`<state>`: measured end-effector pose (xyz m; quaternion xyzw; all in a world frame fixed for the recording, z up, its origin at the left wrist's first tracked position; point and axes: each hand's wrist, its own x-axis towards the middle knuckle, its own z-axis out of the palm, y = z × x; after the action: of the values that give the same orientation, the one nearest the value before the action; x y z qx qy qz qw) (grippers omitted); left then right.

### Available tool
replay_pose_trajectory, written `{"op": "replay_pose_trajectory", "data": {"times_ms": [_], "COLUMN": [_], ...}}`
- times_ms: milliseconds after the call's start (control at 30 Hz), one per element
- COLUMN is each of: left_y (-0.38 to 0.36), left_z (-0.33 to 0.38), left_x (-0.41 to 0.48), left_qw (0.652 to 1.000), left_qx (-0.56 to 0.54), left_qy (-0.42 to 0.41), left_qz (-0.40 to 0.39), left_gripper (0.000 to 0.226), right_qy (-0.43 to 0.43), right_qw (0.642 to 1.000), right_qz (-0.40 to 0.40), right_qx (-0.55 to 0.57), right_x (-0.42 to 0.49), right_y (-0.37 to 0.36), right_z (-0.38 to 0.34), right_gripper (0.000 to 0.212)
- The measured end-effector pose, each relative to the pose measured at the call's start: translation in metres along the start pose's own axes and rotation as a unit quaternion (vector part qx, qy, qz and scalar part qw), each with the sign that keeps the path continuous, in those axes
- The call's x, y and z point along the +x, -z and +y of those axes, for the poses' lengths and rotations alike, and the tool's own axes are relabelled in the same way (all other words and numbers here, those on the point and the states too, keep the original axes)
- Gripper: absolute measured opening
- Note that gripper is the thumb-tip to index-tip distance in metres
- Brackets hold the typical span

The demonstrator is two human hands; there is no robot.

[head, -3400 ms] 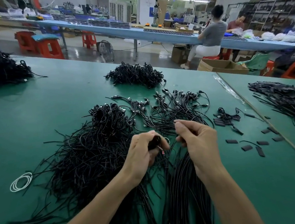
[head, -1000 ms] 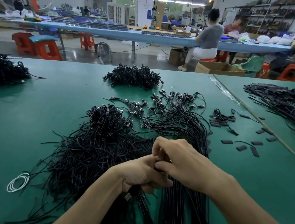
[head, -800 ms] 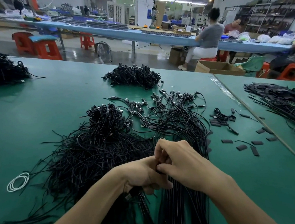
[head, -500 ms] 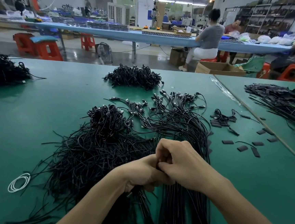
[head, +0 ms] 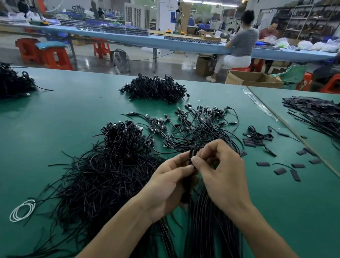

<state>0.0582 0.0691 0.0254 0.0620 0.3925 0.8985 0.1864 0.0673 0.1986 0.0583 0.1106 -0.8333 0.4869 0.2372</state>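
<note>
Nearest us, cable bundle (head: 206, 224) runs toward 6 o'clock under our wrists. Our left hand (head: 168, 187), fingers curled, and right hand (head: 220, 173), thumb and forefinger closed, both pinch one cable end (head: 193, 152), possibly sleeved, too blurred to say. Loose heap (head: 107, 175) at 9 o'clock, cut sleeves (head: 279, 170) at 3, all on green table (head: 41, 129). Blue bench (head: 177, 39) with seated workers far off at 1.

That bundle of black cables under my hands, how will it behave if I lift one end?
Likely floppy: the cable bundle is thin strands, and neighbouring ones curl loosely on the green table. Probably light. Loose strands may slide apart or snag the tangled pile beside it.
</note>
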Motion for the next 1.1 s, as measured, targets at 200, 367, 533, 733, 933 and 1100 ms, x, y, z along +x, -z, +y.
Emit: {"op": "replay_pose_trajectory", "data": {"times_ms": [200,367,533,733,933,1100], "left_y": [0.008,0.013,0.004,0.001,0.011,0.01], "left_z": [0.004,0.01,0.014,0.017,0.006,-0.005], "left_x": [0.005,0.007,0.003,-0.003,-0.002,-0.001], "left_qw": [0.893,0.919,0.979,0.963,0.883,0.893], "left_qx": [0.382,0.321,0.137,0.19,0.399,0.406], "left_qy": [-0.19,-0.197,-0.126,-0.188,-0.217,-0.148], "left_qz": [0.141,0.117,0.083,0.042,0.118,0.123], "left_gripper": [0.029,0.033,0.047,0.025,0.038,0.038], "right_qy": [-0.093,-0.167,-0.252,-0.319,-0.287,-0.206], "right_qw": [0.973,0.922,0.859,0.822,0.889,0.922], "right_qz": [-0.059,-0.086,-0.119,-0.087,-0.041,-0.053], "right_qx": [0.202,0.338,0.43,0.464,0.355,0.325], "right_x": [-0.001,-0.003,-0.005,-0.005,0.003,0.005], "right_y": [0.0,-0.002,-0.004,0.0,0.002,0.004], "right_z": [0.001,0.001,0.004,0.012,0.02,0.012], "right_gripper": [0.034,0.031,0.026,0.031,0.034,0.035]}}
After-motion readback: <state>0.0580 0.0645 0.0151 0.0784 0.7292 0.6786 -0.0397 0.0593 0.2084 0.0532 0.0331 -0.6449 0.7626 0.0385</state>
